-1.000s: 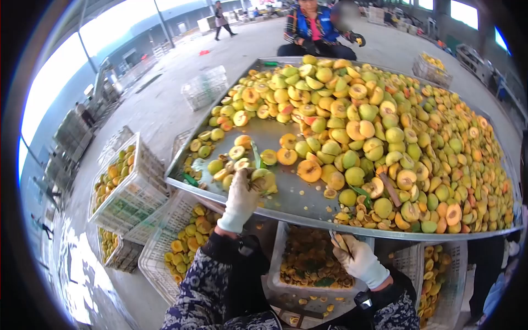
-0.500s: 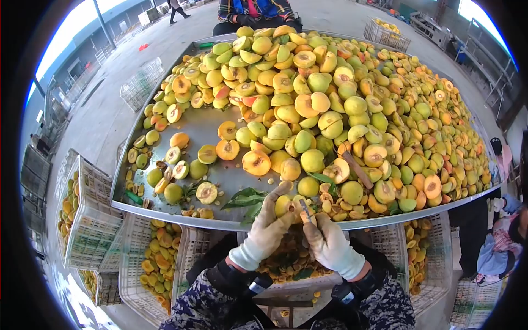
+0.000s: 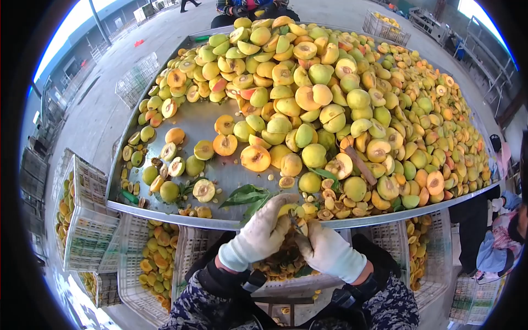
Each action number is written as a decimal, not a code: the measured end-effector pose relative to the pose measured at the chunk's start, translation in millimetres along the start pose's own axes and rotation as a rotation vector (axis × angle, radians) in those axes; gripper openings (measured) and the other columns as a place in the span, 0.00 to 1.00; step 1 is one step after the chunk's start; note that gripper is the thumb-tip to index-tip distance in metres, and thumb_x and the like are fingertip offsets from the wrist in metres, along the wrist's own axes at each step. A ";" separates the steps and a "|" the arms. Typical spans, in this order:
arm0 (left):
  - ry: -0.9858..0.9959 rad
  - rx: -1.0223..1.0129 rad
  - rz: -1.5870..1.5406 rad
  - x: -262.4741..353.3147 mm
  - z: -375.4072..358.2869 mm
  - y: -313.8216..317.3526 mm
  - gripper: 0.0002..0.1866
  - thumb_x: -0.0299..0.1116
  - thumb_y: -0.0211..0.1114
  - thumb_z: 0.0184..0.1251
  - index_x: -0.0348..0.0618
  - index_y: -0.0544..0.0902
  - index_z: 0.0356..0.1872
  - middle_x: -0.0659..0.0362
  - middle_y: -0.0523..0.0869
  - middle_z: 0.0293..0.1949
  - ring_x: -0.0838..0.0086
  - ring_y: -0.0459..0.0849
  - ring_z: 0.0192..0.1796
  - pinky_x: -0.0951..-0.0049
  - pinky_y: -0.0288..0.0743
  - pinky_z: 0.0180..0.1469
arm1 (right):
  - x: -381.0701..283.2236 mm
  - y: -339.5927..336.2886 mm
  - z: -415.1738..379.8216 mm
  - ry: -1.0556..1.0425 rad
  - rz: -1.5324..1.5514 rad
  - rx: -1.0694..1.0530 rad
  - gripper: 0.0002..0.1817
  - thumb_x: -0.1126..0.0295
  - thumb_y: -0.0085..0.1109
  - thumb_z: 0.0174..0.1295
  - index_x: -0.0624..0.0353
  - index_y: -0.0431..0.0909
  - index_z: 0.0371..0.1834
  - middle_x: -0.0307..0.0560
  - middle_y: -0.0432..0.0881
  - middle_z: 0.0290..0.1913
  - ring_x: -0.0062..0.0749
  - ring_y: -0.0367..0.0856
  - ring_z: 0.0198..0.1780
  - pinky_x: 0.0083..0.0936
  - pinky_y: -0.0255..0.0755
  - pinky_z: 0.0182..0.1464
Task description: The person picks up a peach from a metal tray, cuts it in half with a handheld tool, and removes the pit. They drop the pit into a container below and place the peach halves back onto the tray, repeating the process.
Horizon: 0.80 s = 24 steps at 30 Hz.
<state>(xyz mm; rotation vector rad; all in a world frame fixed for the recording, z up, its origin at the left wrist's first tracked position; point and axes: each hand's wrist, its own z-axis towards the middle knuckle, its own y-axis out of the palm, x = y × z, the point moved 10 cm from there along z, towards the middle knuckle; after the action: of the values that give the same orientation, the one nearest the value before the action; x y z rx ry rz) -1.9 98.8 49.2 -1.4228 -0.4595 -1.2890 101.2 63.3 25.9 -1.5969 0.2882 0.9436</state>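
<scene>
My left hand (image 3: 263, 228), in a white work glove, is closed around a yellow peach half (image 3: 286, 209) at the near edge of the metal table. In my gloved right hand (image 3: 334, 252) is a small knife (image 3: 297, 224), its grey metal end against the fruit; the handle is mostly hidden by my fingers. Green leaves (image 3: 246, 197) lie just beyond my left hand. A large heap of whole and halved peaches (image 3: 308, 99) covers most of the table. Beneath my hands, a crate holds pits and scraps (image 3: 283, 263).
The metal table's raised rim (image 3: 165, 215) runs in front of me. Crates of peaches (image 3: 130, 269) stand below on both sides. A brown stick (image 3: 360, 166) lies on the heap. One person (image 3: 250, 8) sits opposite; another (image 3: 498, 242) is at the right.
Both hands have lowered slightly toward me, and the knife now points more steeply into the peach half. A whole peach near my fingers shows more fully. The view has shifted a little.
</scene>
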 end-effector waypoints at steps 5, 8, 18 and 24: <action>-0.149 -0.077 -0.259 -25.3 1.0 10.7 0.26 0.24 0.52 0.71 0.29 0.61 0.69 0.47 0.76 0.59 0.66 0.75 0.62 0.68 0.66 0.65 | 7.9 1.6 -1.9 0.005 0.142 0.022 0.14 0.68 0.54 0.68 0.69 0.69 0.45 0.66 0.78 0.26 0.63 0.79 0.29 0.48 0.72 0.30; 0.000 0.148 -0.216 -13.4 -9.0 13.4 0.29 0.24 0.53 0.70 0.29 0.59 0.70 0.44 0.72 0.64 0.63 0.72 0.64 0.68 0.65 0.66 | 5.1 -8.3 -2.2 0.035 0.315 0.104 0.13 0.65 0.52 0.70 0.68 0.70 0.45 0.64 0.78 0.28 0.60 0.78 0.31 0.44 0.71 0.32; -0.291 -0.121 -0.533 -23.2 -5.9 24.1 0.27 0.27 0.48 0.73 0.33 0.58 0.71 0.55 0.78 0.52 0.73 0.77 0.51 0.73 0.70 0.59 | -0.6 -2.2 -6.0 -0.055 0.193 0.056 0.22 0.54 0.51 0.72 0.67 0.68 0.48 0.61 0.77 0.27 0.56 0.79 0.28 0.41 0.73 0.30; -0.074 -0.022 -0.395 -4.3 4.6 11.0 0.26 0.25 0.50 0.70 0.30 0.61 0.69 0.47 0.75 0.59 0.66 0.75 0.62 0.68 0.68 0.64 | 4.0 19.7 -10.5 0.306 0.876 -0.300 0.28 0.44 0.47 0.72 0.64 0.69 0.46 0.40 0.73 0.23 0.32 0.71 0.22 0.34 0.72 0.27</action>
<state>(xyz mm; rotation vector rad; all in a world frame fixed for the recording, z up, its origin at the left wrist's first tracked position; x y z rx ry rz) 7.8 100.9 41.5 -1.4474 -0.8088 -1.5592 95.3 49.7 8.8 -1.9180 1.1715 1.4386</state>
